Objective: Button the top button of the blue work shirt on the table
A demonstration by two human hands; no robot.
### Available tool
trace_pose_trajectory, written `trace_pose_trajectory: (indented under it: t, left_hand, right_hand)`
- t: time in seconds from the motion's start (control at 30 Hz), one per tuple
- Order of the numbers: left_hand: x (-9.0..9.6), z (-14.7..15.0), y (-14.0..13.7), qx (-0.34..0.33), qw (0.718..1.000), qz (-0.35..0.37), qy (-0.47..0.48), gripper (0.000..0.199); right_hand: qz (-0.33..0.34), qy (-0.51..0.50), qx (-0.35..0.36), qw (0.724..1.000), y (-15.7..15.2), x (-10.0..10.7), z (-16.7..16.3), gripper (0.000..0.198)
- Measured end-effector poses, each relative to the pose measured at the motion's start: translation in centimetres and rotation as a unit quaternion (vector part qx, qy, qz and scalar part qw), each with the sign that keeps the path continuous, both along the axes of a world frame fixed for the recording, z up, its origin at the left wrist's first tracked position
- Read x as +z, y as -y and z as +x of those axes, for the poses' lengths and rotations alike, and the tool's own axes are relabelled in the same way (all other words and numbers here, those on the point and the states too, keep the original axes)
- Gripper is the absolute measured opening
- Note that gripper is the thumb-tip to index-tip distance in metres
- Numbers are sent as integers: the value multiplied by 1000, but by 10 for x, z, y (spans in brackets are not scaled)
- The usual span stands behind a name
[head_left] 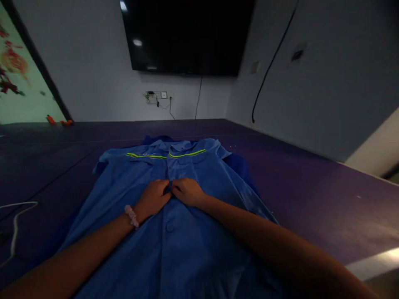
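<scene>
A blue short-sleeved work shirt with yellow-green piping across the chest lies spread out, its collar at the far end. Halfway down its front, my left hand and my right hand meet at the button placket. Both sets of fingers are closed in a pinch on the placket, fingertips almost touching. Whatever button is between them is hidden. Nearer to me, one button shows on the placket. A pink scrunchie circles my left wrist. Darker blue cloth shows beneath the shirt.
The shirt rests on a purple surface. A white cable curls at the left. At the back, a black television hangs above wall sockets. A dark cable runs down the right wall. Small orange objects lie at the far left.
</scene>
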State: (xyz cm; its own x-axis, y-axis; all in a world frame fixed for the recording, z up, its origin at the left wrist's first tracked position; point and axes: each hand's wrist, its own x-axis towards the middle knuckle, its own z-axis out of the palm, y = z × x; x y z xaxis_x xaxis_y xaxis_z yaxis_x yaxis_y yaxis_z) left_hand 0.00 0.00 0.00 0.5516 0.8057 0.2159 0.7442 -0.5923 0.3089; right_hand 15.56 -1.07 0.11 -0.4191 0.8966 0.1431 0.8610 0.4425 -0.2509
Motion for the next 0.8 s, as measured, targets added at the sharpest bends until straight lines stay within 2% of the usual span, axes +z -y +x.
trace_pose_trajectory:
  t: [0.27, 0.43, 0.8]
  left_hand:
    - [-5, 5, 8, 88, 988, -78, 96, 12]
    - [-7, 5, 9, 92, 977, -109, 159, 12]
    - [-11, 3, 1, 77, 964, -151, 206, 16]
  right_hand:
    - [-3, -10, -2, 1000, -3, -5, 1, 22]
    - [-5, -11, -6, 1000, -2, -4, 1, 21]
    - [-3, -7, 2, 1000, -2, -6, 1, 21]
